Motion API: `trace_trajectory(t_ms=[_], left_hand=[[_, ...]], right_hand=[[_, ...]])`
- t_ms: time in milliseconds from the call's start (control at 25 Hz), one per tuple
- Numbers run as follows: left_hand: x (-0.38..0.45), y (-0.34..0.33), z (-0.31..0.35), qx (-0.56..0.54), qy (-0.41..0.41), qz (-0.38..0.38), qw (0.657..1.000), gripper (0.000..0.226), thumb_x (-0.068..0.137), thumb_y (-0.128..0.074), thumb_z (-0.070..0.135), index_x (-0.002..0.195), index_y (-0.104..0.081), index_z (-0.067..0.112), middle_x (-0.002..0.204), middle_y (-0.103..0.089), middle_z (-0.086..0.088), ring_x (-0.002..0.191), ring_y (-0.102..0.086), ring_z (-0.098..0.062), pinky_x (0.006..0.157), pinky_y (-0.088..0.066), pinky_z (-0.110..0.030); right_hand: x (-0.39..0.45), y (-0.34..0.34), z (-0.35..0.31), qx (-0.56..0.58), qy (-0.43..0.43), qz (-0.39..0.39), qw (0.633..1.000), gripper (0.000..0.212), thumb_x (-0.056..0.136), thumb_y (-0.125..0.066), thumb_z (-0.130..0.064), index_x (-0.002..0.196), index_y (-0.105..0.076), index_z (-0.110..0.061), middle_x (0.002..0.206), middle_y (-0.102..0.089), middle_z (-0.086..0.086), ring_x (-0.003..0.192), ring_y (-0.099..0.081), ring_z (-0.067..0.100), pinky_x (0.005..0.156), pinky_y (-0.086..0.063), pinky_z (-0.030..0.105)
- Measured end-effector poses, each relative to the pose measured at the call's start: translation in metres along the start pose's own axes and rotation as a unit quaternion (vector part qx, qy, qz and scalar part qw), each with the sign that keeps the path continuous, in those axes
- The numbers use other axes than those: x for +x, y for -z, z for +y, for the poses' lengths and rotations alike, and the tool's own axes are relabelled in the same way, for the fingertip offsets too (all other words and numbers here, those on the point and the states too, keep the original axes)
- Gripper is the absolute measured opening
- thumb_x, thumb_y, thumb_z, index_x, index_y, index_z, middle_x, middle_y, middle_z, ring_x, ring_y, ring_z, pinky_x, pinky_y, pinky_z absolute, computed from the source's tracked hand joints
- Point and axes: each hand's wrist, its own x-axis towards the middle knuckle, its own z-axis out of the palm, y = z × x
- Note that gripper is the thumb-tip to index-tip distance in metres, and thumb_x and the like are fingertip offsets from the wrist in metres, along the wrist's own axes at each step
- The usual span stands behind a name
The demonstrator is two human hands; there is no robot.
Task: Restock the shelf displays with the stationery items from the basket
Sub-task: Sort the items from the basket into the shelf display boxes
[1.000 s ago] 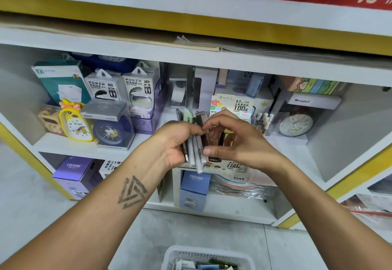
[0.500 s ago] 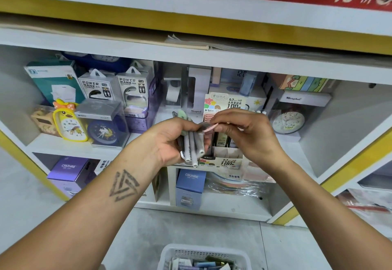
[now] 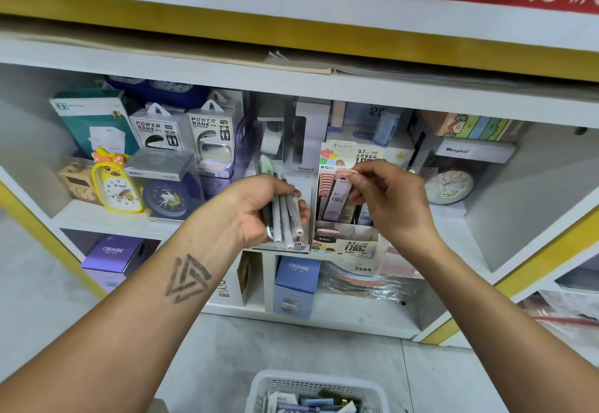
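Basket (image 3: pixel 316 383) seen nearest, low in view, well below both hands, stock left inside. Bundle of pens (image 3: pixel 285 215) clamped in left hand (image 3: pixel 259 208), long axes near upright, just left of display box (image 3: pixel 343 241). Pink lead case (image 3: pixel 338 197) pinched at top end by right hand (image 3: pixel 392 200), fingers curled round it, long axis tilted near upright, lower end directly above box slot. Right hand nearer slot; short descent judged sufficient.
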Motion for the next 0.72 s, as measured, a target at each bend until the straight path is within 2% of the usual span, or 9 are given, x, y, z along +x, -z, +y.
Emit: trace_trajectory(t_ms=[160, 280, 400, 480, 520, 640, 720], left_hand=[[-0.001, -0.003, -0.005, 0.018, 0.010, 0.006, 1.000, 0.016, 0.097, -0.050, 0.005, 0.086, -0.060, 0.001, 0.072, -0.063, -0.018, 0.067, -0.063, -0.027, 0.078, -0.055, -0.043], [0.000, -0.002, -0.004, 0.012, 0.006, 0.015, 1.000, 0.015, 0.097, -0.049, 0.005, 0.087, -0.059, 0.001, 0.072, -0.061, -0.018, 0.066, -0.062, -0.028, 0.080, -0.054, -0.044], [0.001, 0.001, -0.001, 0.006, -0.003, 0.025, 1.000, 0.018, 0.098, -0.046, 0.006, 0.084, -0.056, 0.002, 0.070, -0.058, -0.016, 0.062, -0.059, -0.027, 0.069, -0.055, -0.040], [0.000, 0.003, -0.001, 0.012, -0.006, 0.028, 1.000, 0.018, 0.099, -0.046, 0.006, 0.085, -0.057, 0.003, 0.069, -0.059, -0.016, 0.059, -0.061, -0.026, 0.059, -0.057, -0.035], [-0.001, 0.004, -0.001, 0.012, -0.006, 0.029, 0.999, 0.018, 0.098, -0.046, 0.006, 0.085, -0.058, 0.002, 0.069, -0.060, -0.016, 0.057, -0.062, -0.026, 0.055, -0.058, -0.033], [-0.002, 0.005, -0.001, 0.007, -0.009, 0.033, 0.999, 0.018, 0.098, -0.047, 0.005, 0.084, -0.058, 0.001, 0.068, -0.061, -0.016, 0.049, -0.063, -0.025, 0.049, -0.058, -0.036], [-0.001, 0.003, -0.003, 0.017, -0.010, 0.036, 0.999, 0.019, 0.098, -0.047, 0.005, 0.084, -0.059, 0.002, 0.068, -0.062, -0.015, 0.051, -0.064, -0.025, 0.050, -0.058, -0.034]], right_hand=[[0.001, -0.001, -0.008, 0.006, 0.004, 0.032, 0.999, 0.007, 0.095, -0.066, -0.022, 0.092, -0.065, -0.028, 0.073, -0.070, -0.009, 0.067, -0.069, 0.007, 0.072, -0.060, 0.042], [0.004, 0.003, -0.019, 0.076, 0.015, 0.071, 0.994, 0.004, 0.096, -0.065, -0.017, 0.093, -0.066, -0.015, 0.068, -0.066, -0.009, 0.059, -0.063, 0.008, 0.060, -0.054, 0.031], [0.001, 0.003, -0.025, 0.141, -0.015, -0.015, 0.990, 0.008, 0.095, -0.064, -0.006, 0.088, -0.065, -0.005, 0.060, -0.066, -0.009, 0.051, -0.059, 0.009, 0.050, -0.050, 0.024], [-0.005, -0.003, -0.022, 0.095, -0.045, -0.086, 0.991, 0.009, 0.095, -0.065, -0.005, 0.086, -0.066, -0.007, 0.060, -0.069, -0.008, 0.052, -0.063, 0.013, 0.052, -0.053, 0.028], [-0.008, -0.005, -0.019, 0.058, -0.050, -0.092, 0.993, 0.009, 0.095, -0.065, -0.008, 0.086, -0.067, -0.010, 0.061, -0.070, -0.006, 0.055, -0.066, 0.015, 0.055, -0.057, 0.032], [-0.008, -0.007, -0.008, -0.039, -0.035, -0.043, 0.998, 0.008, 0.097, -0.064, -0.020, 0.091, -0.068, -0.016, 0.070, -0.072, -0.006, 0.064, -0.070, 0.007, 0.064, -0.060, 0.029], [-0.005, -0.007, -0.004, -0.051, -0.030, -0.039, 0.997, 0.009, 0.099, -0.061, -0.020, 0.094, -0.068, -0.017, 0.073, -0.072, -0.006, 0.066, -0.070, 0.003, 0.065, -0.059, 0.027]])
